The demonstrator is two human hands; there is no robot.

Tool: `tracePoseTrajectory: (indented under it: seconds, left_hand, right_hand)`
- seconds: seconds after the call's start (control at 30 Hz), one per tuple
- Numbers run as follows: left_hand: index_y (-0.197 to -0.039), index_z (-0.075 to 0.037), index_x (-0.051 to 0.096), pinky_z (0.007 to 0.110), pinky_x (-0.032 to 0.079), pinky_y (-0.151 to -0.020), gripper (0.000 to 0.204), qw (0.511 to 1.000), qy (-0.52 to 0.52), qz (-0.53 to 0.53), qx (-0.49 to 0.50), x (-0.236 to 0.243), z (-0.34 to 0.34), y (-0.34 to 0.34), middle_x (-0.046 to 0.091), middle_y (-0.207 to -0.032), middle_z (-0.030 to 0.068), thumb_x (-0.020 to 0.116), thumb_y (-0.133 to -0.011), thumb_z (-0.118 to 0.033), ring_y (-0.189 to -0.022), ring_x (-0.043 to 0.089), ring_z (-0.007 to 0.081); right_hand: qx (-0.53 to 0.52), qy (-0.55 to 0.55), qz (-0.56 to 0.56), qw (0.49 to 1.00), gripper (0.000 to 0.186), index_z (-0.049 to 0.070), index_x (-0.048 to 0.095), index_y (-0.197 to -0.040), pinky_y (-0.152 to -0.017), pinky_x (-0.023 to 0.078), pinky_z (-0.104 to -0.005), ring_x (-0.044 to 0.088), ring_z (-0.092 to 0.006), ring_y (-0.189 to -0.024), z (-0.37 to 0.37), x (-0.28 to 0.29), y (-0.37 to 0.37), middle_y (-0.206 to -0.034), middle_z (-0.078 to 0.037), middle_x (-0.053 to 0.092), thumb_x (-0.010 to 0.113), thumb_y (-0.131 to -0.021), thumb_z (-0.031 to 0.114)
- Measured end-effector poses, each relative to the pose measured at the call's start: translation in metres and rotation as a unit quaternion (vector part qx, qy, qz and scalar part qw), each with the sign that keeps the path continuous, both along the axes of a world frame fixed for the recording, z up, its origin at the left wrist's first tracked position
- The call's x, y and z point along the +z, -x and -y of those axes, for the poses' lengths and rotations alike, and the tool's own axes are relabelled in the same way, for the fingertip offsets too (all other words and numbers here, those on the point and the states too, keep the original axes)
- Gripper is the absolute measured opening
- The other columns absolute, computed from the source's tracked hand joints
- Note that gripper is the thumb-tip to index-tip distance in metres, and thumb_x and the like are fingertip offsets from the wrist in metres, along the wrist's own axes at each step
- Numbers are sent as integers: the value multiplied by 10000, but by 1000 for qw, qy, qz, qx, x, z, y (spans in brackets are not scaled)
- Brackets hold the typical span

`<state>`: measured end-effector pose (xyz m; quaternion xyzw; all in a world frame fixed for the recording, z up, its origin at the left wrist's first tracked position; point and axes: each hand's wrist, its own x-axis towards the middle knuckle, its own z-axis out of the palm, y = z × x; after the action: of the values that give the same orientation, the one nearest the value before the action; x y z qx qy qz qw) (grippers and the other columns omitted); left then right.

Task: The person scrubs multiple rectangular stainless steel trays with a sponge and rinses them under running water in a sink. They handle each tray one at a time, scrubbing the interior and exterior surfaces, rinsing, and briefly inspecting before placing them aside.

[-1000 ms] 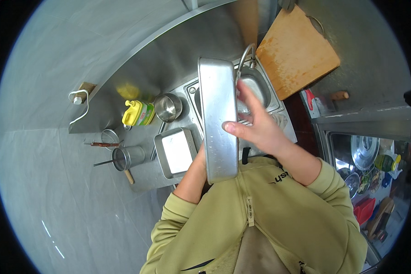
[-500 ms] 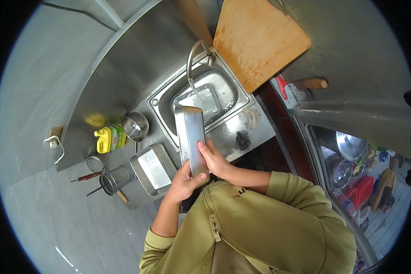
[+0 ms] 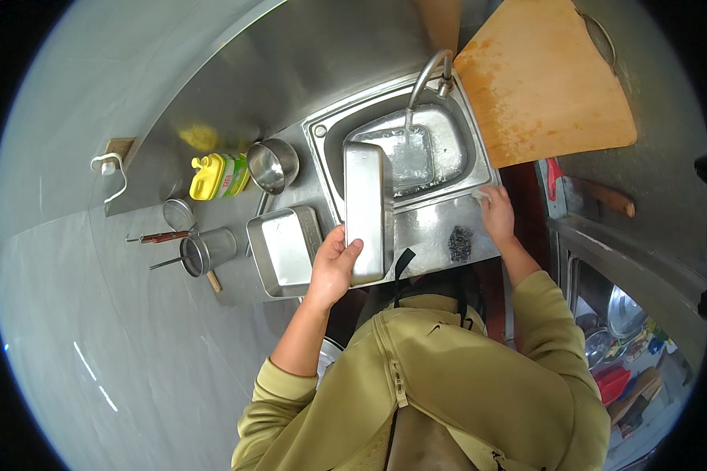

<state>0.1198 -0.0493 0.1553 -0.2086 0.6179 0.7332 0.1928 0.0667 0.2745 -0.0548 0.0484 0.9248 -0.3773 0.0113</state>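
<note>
My left hand (image 3: 335, 267) grips a deep rectangular steel pan (image 3: 365, 208) by its near end, tilted on its side at the sink's front edge. To the right, my right hand (image 3: 498, 216) is closed on a small whitish cloth (image 3: 479, 195) at the counter's right end. A dark mesh scouring pad (image 3: 460, 244) lies on the counter between the pan and that hand. Water runs from the curved faucet (image 3: 424, 81) into the sink (image 3: 466, 129), where another rectangular metal pan (image 3: 424, 155) sits in the basin.
Left of the sink stand another steel pan (image 3: 312, 224), a saucepan (image 3: 273, 166), a yellow jug (image 3: 208, 177) and strainers (image 3: 210, 250). A wooden cutting board (image 3: 554, 86) leans at the back right, beside a wooden-handled knife (image 3: 605, 196).
My right hand has let go of the pan and moved right, taking up the whitish cloth from the counter. My left hand still holds the pan, now turned somewhat. The view has shifted.
</note>
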Motion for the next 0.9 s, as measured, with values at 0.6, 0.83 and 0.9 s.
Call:
tracePoseTrajectory:
  seconds: [0.6, 0.83, 0.9]
  left_hand:
    - [-1209, 21, 550, 248, 464, -817, 235, 988, 56, -73, -124, 49, 12, -7, 655, -992, 30, 478, -993, -36, -898, 576, 84]
    - [-1275, 16, 518, 253, 465, -853, 291, 987, -20, -113, -112, 58, 12, -8, 649, -1087, 40, 489, -985, -6, -938, 585, 86]
    - [-1296, 21, 504, 253, 465, -856, 327, 986, -68, -102, -113, 63, 15, -13, 644, -1112, 41, 503, -969, 22, -956, 582, 79]
  right_hand:
    - [128, 111, -221, 961, 303, 74, 636, -1113, -913, 444, -427, 566, -307, -1063, 152, 235, 37, -1074, -130, 619, 690, -821, 134]
    - [315, 63, -246, 915, 264, 62, 659, -1037, -897, 451, -438, 602, -304, -1009, 163, 275, 27, -1039, -101, 667, 692, -778, 98]
    - [171, 85, -261, 946, 221, 57, 661, -1002, -878, 452, -446, 608, -313, -975, 162, 280, 40, -1004, -117, 670, 682, -785, 89]
